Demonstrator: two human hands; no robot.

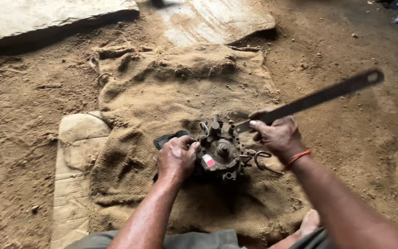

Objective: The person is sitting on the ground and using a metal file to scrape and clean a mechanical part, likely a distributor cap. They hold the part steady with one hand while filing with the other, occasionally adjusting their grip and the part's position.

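Pump (219,154) sits mid-sack (180,92) on the dirt floor (369,138), upright, fittings pointing up. Left hand (177,159) clamps its left flank, fingers curled tight on the casting. Right hand (278,136) grips a long flat spanner (314,98), fingers wrapped round the shank near the jaw end, tip just at the pump's top right. Looks like a heavy, rigid metal body, greasy, so probably slippery; the small pipes and wire hook (264,161) on its right seem the weak points. Best held by the main body, not the fittings. Cardboard (77,152) lies left of the sack, stone slabs (47,16) beyond.
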